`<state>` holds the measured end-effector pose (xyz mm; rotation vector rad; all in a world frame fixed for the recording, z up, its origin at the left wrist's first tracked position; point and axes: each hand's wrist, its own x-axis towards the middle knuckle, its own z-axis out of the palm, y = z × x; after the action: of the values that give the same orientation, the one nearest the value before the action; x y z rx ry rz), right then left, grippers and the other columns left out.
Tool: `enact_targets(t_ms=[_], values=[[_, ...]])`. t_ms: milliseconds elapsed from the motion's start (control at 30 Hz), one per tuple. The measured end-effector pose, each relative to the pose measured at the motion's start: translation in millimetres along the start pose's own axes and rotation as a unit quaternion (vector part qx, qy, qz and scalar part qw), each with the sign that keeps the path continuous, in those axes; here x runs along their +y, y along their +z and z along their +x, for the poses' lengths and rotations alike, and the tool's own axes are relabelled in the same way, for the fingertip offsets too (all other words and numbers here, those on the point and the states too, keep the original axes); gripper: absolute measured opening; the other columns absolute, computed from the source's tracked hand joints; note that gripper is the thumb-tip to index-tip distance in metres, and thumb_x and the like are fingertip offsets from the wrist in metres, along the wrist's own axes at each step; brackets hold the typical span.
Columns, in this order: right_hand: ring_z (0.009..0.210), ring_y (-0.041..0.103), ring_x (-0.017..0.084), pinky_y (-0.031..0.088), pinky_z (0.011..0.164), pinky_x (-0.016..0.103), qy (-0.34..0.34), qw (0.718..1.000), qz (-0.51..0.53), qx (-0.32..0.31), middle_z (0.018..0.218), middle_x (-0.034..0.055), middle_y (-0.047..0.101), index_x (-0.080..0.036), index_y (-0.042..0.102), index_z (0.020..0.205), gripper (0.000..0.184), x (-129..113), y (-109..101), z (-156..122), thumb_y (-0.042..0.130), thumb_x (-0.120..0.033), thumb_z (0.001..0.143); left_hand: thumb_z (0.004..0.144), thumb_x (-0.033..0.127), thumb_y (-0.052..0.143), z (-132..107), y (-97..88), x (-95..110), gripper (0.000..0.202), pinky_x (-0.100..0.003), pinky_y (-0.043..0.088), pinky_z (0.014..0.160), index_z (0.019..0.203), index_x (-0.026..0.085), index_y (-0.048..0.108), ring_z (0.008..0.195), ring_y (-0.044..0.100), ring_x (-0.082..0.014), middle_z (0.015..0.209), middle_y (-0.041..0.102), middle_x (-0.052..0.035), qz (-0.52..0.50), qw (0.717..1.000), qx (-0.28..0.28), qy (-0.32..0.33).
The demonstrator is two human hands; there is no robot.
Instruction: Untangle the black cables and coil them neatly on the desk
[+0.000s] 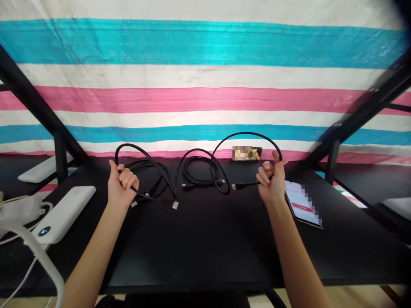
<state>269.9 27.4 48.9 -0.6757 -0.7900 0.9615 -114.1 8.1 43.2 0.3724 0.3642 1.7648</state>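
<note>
The left hand (122, 184) is fisted round a black cable (150, 159), which arches up from the fist, then runs right and down to a plug lying on the table (205, 239). The right hand (272, 179) pinches a second cable (247, 133) between thumb and fingers. Its plug end points left toward the coil (199, 171) lying between the hands, nearer the right. Whether the arch joins that coil is hard to tell. A phone (303, 205) lies just right; a power bank (64, 214) lies far left.
</note>
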Motion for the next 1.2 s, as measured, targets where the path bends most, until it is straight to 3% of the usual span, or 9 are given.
enact_targets(t_ms=[100, 233, 433, 567, 767, 867, 967, 1067, 1200], values=[[0.038, 0.037, 0.002, 0.018, 0.027, 0.012, 0.009, 1.000, -0.002, -0.011, 0.062, -0.0064, 0.048, -0.029, 0.062, 0.100, 0.035, 1, 1, 0, 0.058, -0.055, 0.077, 0.093, 0.048, 0.029, -2, 2.0, 0, 0.053, -0.017, 0.013, 0.025, 0.056, 0.016, 0.047, 0.030, 0.007, -0.0047, 0.045, 0.004, 0.0087, -0.017, 1.000, -0.009, -0.016], [0.074, 0.063, 0.011, 0.022, 0.026, 0.008, 0.036, 0.998, -0.016, -0.046, 0.082, -0.0010, 0.059, -0.033, 0.059, 0.108, 0.043, 0, 6, -6, 0.058, -0.059, 0.075, 0.093, 0.048, 0.027, -9, 9.1, -3, 0.057, -0.017, 0.012, 0.026, 0.053, 0.015, 0.048, 0.030, 0.006, -0.0046, 0.046, 0.002, 0.0088, -0.016, 1.000, 0.004, -0.025], [0.097, 0.064, 0.023, 0.028, 0.022, 0.009, 0.113, 0.979, -0.032, -0.168, 0.107, 0.0068, 0.060, -0.037, 0.047, 0.126, 0.056, 9, 23, -24, 0.044, -0.066, 0.079, 0.092, 0.053, 0.020, -21, 20.7, -14, 0.065, -0.020, 0.011, 0.028, 0.043, 0.017, 0.041, 0.032, 0.000, -0.0065, 0.047, -0.003, 0.0084, 0.015, 0.997, 0.041, -0.066], [0.105, 0.061, 0.029, 0.034, 0.023, 0.011, 0.226, 0.934, -0.047, -0.273, 0.120, 0.0143, 0.056, -0.033, 0.036, 0.135, 0.061, 25, 34, -39, 0.032, -0.065, 0.084, 0.092, 0.052, 0.020, -27, 22.2, -28, 0.063, -0.020, 0.013, 0.029, 0.044, 0.017, 0.040, 0.032, 0.001, -0.0067, 0.047, -0.002, 0.0085, 0.035, 0.992, 0.050, -0.112], [0.066, 0.069, 0.019, 0.034, 0.022, 0.015, 0.325, 0.873, -0.061, -0.358, 0.110, 0.0148, 0.062, -0.028, 0.038, 0.135, 0.059, 29, 45, -51, 0.023, -0.061, 0.089, 0.094, 0.043, 0.033, -32, 17.0, -45, 0.050, -0.019, 0.017, 0.030, 0.052, 0.017, 0.043, 0.031, 0.008, -0.0061, 0.045, 0.004, 0.0092, 0.081, 0.981, 0.017, -0.175], [0.029, 0.042, 0.003, 0.021, 0.020, 0.013, 0.311, 0.872, -0.050, -0.375, 0.088, 0.0080, 0.066, -0.025, 0.045, 0.131, 0.060, 24, 45, -51, 0.024, -0.061, 0.088, 0.090, 0.037, 0.046, -32, 16.1, -51, 0.035, -0.017, 0.020, 0.032, 0.062, 0.016, 0.048, 0.032, 0.014, -0.0048, 0.045, 0.014, 0.0102, 0.128, 0.974, -0.034, -0.186], [0.027, 0.020, -0.001, 0.016, 0.023, 0.012, 0.267, 0.891, -0.101, -0.354, 0.064, -0.0021, 0.060, -0.023, 0.049, 0.129, 0.053, 20, 43, -51, 0.044, -0.054, 0.086, 0.085, 0.037, 0.056, -31, 16.1, -56, 0.028, -0.016, 0.022, 0.034, 0.069, 0.016, 0.048, 0.034, 0.016, -0.0036, 0.046, 0.020, 0.0110, 0.209, 0.961, -0.080, -0.162], [0.028, 0.026, 0.001, 0.020, 0.026, 0.013, 0.205, 0.900, -0.207, -0.325, 0.049, -0.0098, 0.045, -0.020, 0.053, 0.125, 0.054, 22, 42, -50, 0.065, -0.040, 0.076, 0.085, 0.041, 0.054, -31, 13.0, -61, 0.027, -0.017, 0.026, 0.040, 0.075, 0.018, 0.048, 0.037, 0.024, -0.0047, 0.047, 0.024, 0.0106, 0.349, 0.925, -0.126, -0.079], [0.036, 0.044, 0.007, 0.032, 0.031, 0.017, 0.109, 0.893, -0.326, -0.291, 0.053, -0.0065, 0.051, -0.016, 0.058, 0.115, 0.051, 29, 41, -50, 0.068, -0.037, 0.070, 0.092, 0.038, 0.041, -34, 3.1, -71, 0.022, -0.022, 0.034, 0.055, 0.083, 0.020, 0.048, 0.049, 0.041, -0.0094, 0.052, 0.043, 0.0069, 0.616, 0.766, -0.179, 0.039]])
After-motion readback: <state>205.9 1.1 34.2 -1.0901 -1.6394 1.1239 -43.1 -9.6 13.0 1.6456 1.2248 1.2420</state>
